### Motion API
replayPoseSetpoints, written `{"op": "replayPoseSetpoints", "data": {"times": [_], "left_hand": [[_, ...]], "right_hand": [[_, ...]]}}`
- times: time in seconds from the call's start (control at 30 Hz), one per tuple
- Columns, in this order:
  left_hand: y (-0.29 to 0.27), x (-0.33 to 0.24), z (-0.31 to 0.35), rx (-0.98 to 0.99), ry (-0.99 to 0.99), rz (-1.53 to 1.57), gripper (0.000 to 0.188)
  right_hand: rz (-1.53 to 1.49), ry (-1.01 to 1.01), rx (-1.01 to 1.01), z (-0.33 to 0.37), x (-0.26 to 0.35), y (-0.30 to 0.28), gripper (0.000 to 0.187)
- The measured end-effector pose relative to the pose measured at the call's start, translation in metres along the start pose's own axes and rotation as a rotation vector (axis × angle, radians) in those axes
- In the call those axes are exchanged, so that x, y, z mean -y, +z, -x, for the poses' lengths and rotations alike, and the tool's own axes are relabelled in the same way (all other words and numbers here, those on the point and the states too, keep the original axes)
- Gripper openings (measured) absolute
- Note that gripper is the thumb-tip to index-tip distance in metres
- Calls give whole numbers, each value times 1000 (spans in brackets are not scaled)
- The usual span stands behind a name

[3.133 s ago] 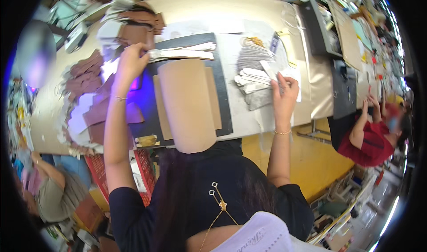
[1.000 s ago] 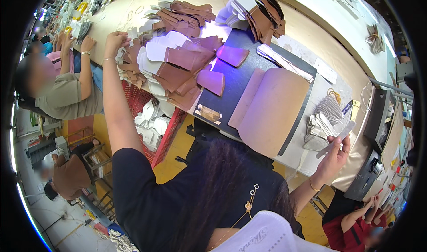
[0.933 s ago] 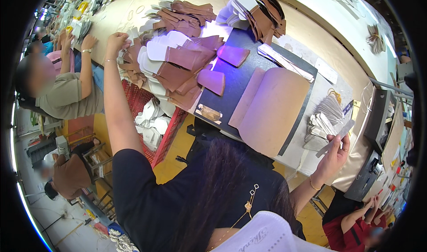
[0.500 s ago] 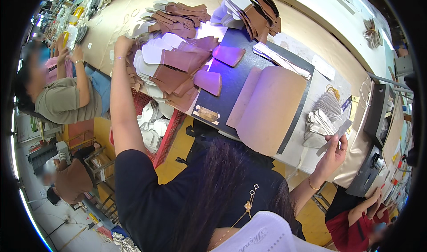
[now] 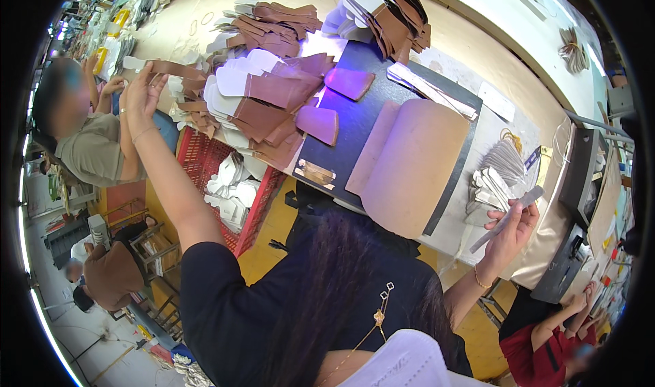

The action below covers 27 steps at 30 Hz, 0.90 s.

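At the far left of the table my left hand [image 5: 142, 95] pinches a brown leather piece [image 5: 176, 68] with a pale end. That piece stretches toward the stacks of brown leather pieces with white backing [image 5: 263, 97] lying beside it. On the right, my right hand [image 5: 513, 233] is closed round a thin grey flat strip [image 5: 532, 196], held at a slant. Close to this hand lies a bundle of pale strips [image 5: 501, 172]. Two separate leather pieces, one of them a trapezoid piece [image 5: 318, 125], rest on a black board [image 5: 402, 92] between my hands.
A curved tan sheet [image 5: 416, 165] covers part of the black board. Below the table's left edge stands a red plastic crate [image 5: 201, 158] with white pieces in it. More brown bundles [image 5: 392, 18] stand farther back. A co-worker [image 5: 95, 145] sits close by my left arm.
My left hand has moved left and come away from the stacks with a brown leather piece. My right hand has turned, tilting the grey strip, and shifted slightly.
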<state>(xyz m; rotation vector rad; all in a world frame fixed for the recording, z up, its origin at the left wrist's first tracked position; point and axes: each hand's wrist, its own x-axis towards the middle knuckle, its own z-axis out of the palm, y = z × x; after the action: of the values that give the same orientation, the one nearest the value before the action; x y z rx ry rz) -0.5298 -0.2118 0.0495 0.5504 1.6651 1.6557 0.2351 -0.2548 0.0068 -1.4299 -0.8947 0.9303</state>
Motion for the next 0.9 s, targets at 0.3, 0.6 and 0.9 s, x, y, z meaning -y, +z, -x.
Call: {"op": "replayPoseSetpoints", "data": {"times": [0.3,0.6,0.9], "left_hand": [[43,-14,26,27,166,58,17],[211,-40,187,542,215,-104,23],[329,51,298,1071,-551,-67,29]], "right_hand": [[2,-17,19,1,4,4,33],[-44,-57,33,3,9,14,29],[-80,-222,19,3,49,13,24]]}}
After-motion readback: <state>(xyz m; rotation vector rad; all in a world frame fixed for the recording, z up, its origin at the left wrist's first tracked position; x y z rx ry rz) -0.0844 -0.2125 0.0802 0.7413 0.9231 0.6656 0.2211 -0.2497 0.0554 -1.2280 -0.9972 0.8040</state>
